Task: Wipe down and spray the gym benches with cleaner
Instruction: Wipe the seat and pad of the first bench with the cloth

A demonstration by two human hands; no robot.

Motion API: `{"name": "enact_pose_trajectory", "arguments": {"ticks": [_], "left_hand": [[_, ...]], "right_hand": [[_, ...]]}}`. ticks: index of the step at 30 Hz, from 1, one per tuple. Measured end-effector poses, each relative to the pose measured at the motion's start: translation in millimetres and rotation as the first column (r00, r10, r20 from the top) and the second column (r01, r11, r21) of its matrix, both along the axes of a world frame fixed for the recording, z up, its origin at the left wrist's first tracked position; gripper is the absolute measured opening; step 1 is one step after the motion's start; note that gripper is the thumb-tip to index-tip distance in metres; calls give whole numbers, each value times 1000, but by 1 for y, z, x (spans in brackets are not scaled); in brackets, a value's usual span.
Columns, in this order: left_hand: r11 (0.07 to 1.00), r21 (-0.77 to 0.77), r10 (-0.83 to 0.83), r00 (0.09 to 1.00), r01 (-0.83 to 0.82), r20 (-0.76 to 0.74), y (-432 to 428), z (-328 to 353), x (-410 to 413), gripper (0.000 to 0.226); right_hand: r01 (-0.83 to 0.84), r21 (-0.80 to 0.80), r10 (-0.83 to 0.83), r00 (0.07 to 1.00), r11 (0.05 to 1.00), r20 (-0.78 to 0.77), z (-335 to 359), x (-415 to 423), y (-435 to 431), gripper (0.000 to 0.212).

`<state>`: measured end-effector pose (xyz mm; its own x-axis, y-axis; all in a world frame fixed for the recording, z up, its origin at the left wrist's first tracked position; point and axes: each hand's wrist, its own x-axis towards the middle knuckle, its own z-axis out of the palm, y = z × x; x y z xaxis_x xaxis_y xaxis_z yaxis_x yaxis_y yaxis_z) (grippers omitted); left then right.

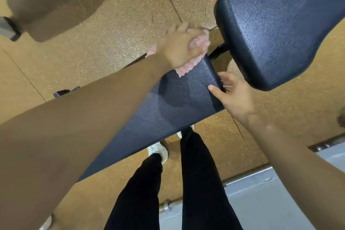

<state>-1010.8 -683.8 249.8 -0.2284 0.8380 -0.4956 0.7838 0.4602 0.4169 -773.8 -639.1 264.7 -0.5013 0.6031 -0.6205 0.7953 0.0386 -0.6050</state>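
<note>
- The fingers (188, 33) of the left hand (179, 46) are curled tight around a pink and white cloth (186, 66), pressing it on the far left corner of the bench pad (164, 110).
- The fingers (226, 78) of the right hand (235, 97) are spread and hooked over the pad's far end edge, thumb on top, holding nothing else.
- Floor (112, 24): tan speckled tiles with dark seams, all around the bench.
- Bench pad: long, dark blue, textured, running from near left to far right under both arms.
- Seat pad (280, 24): wider, same dark blue, just beyond the long pad's end across a small gap.
- Legs (201, 183) in black trousers stand at the pad's near side.
- White shoes (158, 150) show just below the pad edge.
</note>
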Motion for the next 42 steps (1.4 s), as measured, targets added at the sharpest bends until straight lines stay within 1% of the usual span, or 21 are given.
{"name": "enact_pose_trajectory", "arguments": {"ticks": [2, 4, 8, 10, 11, 12, 14, 16, 18, 20, 21, 23, 25, 28, 30, 32, 34, 36, 38, 39, 42], "left_hand": [[988, -24, -153, 979, 151, -131, 11, 3, 11, 48], [969, -30, -248, 951, 247, -185, 14, 4, 24, 44], [937, 4, -344, 926, 349, -156, 3, 5, 42, 47], [916, 17, -399, 913, 402, -92, -8, 9, 52, 51], [914, 71, -397, 917, 400, -47, -15, 12, 57, 55], [920, 160, -361, 933, 357, -8, -26, 15, 64, 58], [929, 326, -190, 982, 175, 16, -50, 23, 76, 58], [928, 371, 48, 998, -35, -26, -76, 31, 86, 54], [928, 307, 248, 965, -212, -81, -101, 39, 97, 54], [916, 204, 376, 918, -346, -130, -123, 41, 110, 62], [913, 158, 399, 905, -377, -149, -132, 40, 115, 68], [929, 107, 369, 911, -354, -186, -143, 35, 126, 72], [937, 93, 349, 916, -337, -198, -146, 31, 131, 70], [930, 88, 368, 911, -358, -184, -146, 28, 130, 68], [942, 78, 335, 924, -326, -182, -149, 28, 127, 67], [947, 82, 320, 931, -310, -176, -151, 28, 123, 66], [946, 78, 325, 929, -315, -179, -151, 29, 121, 66], [948, 72, 319, 929, -311, -185, -151, 30, 122, 66], [949, 70, 315, 932, -307, -181, -150, 31, 121, 67], [949, 70, 314, 933, -307, -177, -149, 31, 121, 68], [958, 63, 286, 944, -279, -163, -152, 29, 118, 70]], "right_hand": [[80, -62, -81, 997, 995, -13, 1, 0, 5, 58], [142, -52, -143, 990, 989, -20, -1, 2, 11, 56], [213, -11, -214, 975, 977, -55, -1, 8, 24, 43], [208, -1, -208, 976, 978, -67, 2, 9, 30, 40], [202, 1, -201, 976, 979, -77, 3, 9, 32, 40], [199, 1, -198, 976, 980, -92, 4, 7, 34, 40], [171, 57, -163, 978, 984, -128, 5, 1, 35, 42], [83, 186, -53, 986, 979, -160, 3, -10, 33, 46], [-13, 269, 64, 981, 963, -182, 2, -26, 30, 53], [-128, 252, 178, 966, 959, -186, 1, -46, 25, 62], [-205, 228, 247, 953, 952, -176, 0, -54, 21, 67], [-345, 201, 373, 919, 917, -124, -7, -64, 11, 73], [-373, 185, 395, 914, 909, -97, -14, -61, 6, 74], [-269, 94, 279, 952, 959, -126, -17, -41, 5, 74], [-187, 5, 186, 978, 982, -99, -13, -23, 0, 74], [-122, -43, 120, 991, 992, -53, -5, 0, -11, 74], [-43, -71, 40, 998, 996, -49, 0, 21, -24, 74], [82, -100, -88, 995, 992, -54, -2, 37, -42, 73], [267, -152, -280, 957, 952, -75, -6, 43, -61, 73], [369, -185, -390, 916, 911, -90, -6, 43, -71, 72], [610, -299, -660, 744, 734, -105, -2, 33, -100, 72]]}}
